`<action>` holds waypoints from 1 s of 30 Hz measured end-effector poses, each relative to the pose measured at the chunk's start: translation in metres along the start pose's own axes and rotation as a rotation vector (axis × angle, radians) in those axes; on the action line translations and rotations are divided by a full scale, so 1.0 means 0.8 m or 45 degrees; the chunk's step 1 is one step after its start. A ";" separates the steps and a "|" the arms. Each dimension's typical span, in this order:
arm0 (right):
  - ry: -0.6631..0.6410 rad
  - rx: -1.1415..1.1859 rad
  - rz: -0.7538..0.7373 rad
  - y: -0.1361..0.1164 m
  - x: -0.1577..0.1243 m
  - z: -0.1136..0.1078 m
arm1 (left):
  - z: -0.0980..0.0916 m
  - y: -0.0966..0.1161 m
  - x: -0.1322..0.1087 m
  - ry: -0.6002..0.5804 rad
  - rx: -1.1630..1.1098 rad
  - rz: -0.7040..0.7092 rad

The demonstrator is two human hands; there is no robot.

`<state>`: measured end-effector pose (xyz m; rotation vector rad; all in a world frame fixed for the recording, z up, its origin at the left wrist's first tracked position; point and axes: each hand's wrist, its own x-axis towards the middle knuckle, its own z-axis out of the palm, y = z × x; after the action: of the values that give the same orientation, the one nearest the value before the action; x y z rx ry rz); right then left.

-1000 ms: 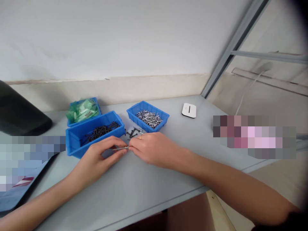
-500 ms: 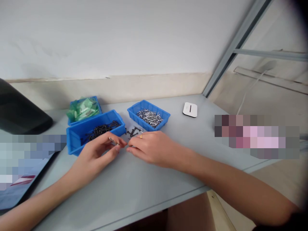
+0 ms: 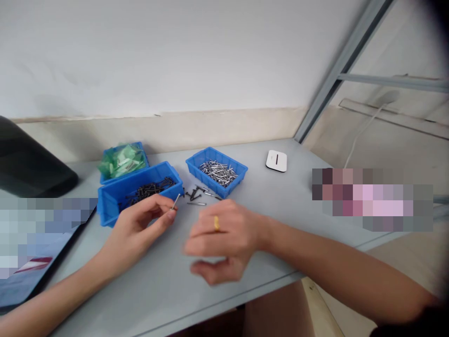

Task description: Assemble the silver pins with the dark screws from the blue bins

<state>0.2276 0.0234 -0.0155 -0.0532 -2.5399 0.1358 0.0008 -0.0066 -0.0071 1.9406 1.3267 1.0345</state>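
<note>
My left hand (image 3: 143, 222) pinches a thin silver metal pin (image 3: 176, 201) between thumb and fingertips, pointing up at a slant. Just behind it stands a blue bin (image 3: 108, 203) of black screws (image 3: 150, 188). My right hand (image 3: 220, 241), with a yellow ring, hangs over the table nearer to me, slightly blurred. Its fingers are bent and a gap separates them from the thumb; nothing shows in it. Loose black screws (image 3: 194, 193) and a single silver pin (image 3: 197, 204) lie between the hands and a second blue bin (image 3: 233, 187) holding many silver pins (image 3: 218, 172).
A third blue bin (image 3: 142, 152) with green plastic bags (image 3: 122, 159) stands at the back left. A white square device (image 3: 277, 160) lies back right. A dark object (image 3: 31, 161) and a partly blurred-out screen (image 3: 42, 267) are on the left. Metal frame posts (image 3: 345, 72) rise at right.
My right hand has drawn away from my left, toward me, and turned with its thumb parting from the fingers. A silver pin now shows on the table. The left hand's pin stands steeper.
</note>
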 end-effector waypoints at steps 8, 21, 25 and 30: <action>0.271 -0.154 0.150 0.006 0.000 0.003 | 0.005 -0.004 0.002 -0.156 0.071 0.096; -0.097 -0.177 0.612 0.002 0.014 -0.008 | 0.006 -0.011 -0.001 -0.246 0.256 0.101; -0.193 -0.202 0.631 0.004 0.013 -0.006 | 0.005 -0.009 -0.001 -0.123 0.292 0.093; -0.246 -0.167 0.592 0.003 0.012 -0.001 | 0.005 -0.002 0.002 -0.055 0.155 0.152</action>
<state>0.2200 0.0262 -0.0100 -0.7145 -2.6809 0.1615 0.0040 -0.0050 -0.0100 2.1431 1.2902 0.9812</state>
